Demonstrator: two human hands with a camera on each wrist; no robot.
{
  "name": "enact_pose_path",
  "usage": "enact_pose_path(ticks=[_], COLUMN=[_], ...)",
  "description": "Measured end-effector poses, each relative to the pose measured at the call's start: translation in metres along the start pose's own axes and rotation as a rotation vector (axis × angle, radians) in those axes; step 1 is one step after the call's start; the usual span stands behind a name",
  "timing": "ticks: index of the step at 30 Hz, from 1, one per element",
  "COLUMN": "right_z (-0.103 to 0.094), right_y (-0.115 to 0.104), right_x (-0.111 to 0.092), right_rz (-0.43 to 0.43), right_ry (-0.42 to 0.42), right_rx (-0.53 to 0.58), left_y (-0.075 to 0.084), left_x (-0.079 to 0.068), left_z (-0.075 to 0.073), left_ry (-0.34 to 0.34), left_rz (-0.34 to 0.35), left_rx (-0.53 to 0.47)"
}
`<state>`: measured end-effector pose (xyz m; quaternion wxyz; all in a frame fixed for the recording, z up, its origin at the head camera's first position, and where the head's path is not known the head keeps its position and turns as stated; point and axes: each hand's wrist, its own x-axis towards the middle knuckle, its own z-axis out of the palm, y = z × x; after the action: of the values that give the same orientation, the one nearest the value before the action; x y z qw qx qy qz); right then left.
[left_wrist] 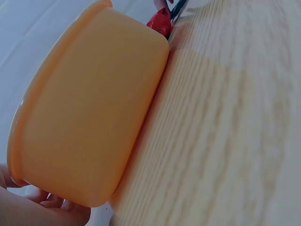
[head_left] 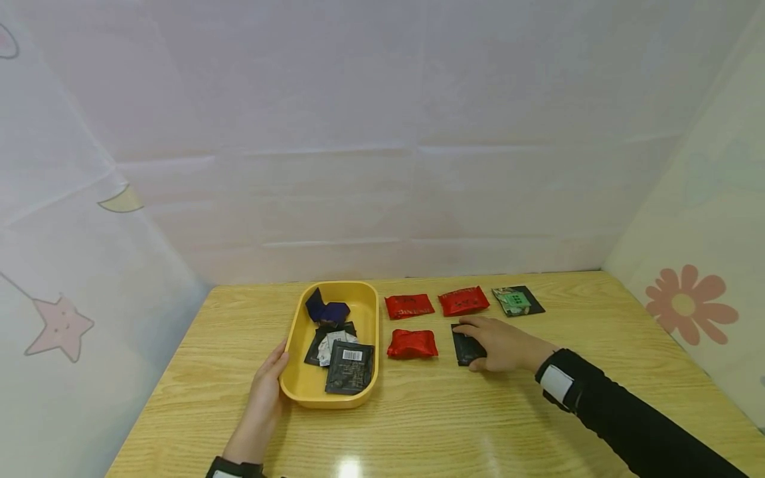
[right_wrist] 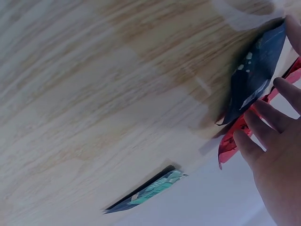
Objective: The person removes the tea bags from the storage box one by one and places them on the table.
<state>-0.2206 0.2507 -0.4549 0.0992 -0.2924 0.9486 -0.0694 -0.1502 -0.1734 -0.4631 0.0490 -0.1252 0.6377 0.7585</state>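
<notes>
My left hand (head_left: 266, 392) holds the left side of a yellow plastic basin (head_left: 307, 385). In the left wrist view its thumb is at the basin's rim and its fingers lie against the outer wall. To the right, my right hand (head_left: 508, 345) grips a flat black packet (head_left: 466, 348) by its edges, thumb on the near side and fingers on the far side. The right wrist view shows this packet (right_wrist: 256, 73) tilted at the fingertips. Inside the basin lie a black sachet with a barcode (head_left: 349, 368), a small white packet (head_left: 336, 340) and dark blue packets (head_left: 331, 312).
Three red packets, one near the basin (head_left: 412, 344), one behind it (head_left: 409, 306) and one farther right (head_left: 463, 301), lie on the wooden table (head_left: 197, 398). A green-and-black packet (head_left: 517, 301) lies at the back right. A pale cloth wall (head_left: 335, 199) borders the table.
</notes>
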Motion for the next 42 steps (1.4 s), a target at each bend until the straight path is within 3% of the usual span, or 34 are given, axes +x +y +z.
enact_pose_path(ticks=[9,19,30,42], right_z=[-0.008,-0.034,-0.05,-0.064], right_y=[-0.011,-0.031,-0.069,-0.112], right_x=[0.003,0.015,0.038,0.067], right_rz=[-0.044,-0.14,-0.106,-0.244], right_ry=[0.054,0.184,0.171,0.169], right_rx=[-0.041,-0.071,-0.067,-0.106], left_y=[0.0,0.0,0.001,0.002], left_x=[-0.001,0.003,0.005,0.001], left_z=[0.0,0.003,0.006,0.004], left_ry=[0.012,0.005,-0.003,0.017], left_rz=[-0.008,-0.003,0.01,-0.017], left_rx=[0.004,-0.025,-0.025,-0.018])
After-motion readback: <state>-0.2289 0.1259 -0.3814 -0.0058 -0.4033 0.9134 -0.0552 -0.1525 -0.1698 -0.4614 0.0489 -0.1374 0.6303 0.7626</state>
